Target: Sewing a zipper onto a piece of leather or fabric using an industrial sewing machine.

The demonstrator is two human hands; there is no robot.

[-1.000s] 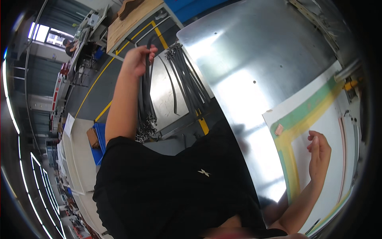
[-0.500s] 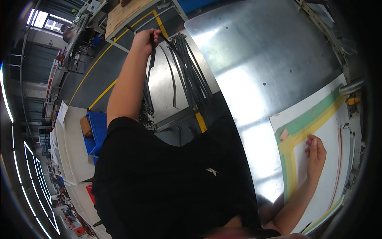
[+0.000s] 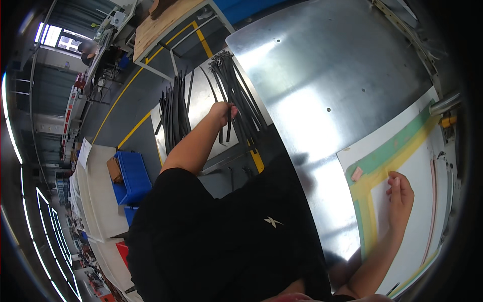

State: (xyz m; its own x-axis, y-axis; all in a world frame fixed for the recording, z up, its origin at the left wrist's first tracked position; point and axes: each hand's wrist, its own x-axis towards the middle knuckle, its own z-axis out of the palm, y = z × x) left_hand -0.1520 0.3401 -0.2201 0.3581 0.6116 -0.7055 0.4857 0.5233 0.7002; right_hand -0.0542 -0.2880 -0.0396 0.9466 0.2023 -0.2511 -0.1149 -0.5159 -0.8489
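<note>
"Hands first: how do they stand?"

"The right hand [image 3: 401,190] is nearest, over the white board [image 3: 420,216] with its green and yellow tape. Its fingers bend loosely, and I see nothing in them. The left hand [image 3: 225,114] is farther out, with its fingers curled round a black strap [image 3: 228,130]."

"Where is that strap, exactly?"

"Over the low metal counter [image 3: 200,89], its near end just beside the right bunch [image 3: 242,103]. Whether it touches the bunch, I cannot tell."

"How far along does it all look?"

"Midway, I'd judge. The right bunch lies gathered, with metal clasps [image 3: 220,60] at its far end. Plenty of straps also lie in the left bunch [image 3: 175,108], its near ends hidden behind the forearm. Between the two bunches, a lone strap [image 3: 210,80] lies by itself."

"So is either bunch finished?"

"I can't say. One strap is in hand, many lie to either side, and nothing visible marks a full count."

"And beyond the straps?"

"A wood-topped table [image 3: 171,27] stands past them, and farther off, to the left, a co-worker [image 3: 88,56] is by another table."
</note>
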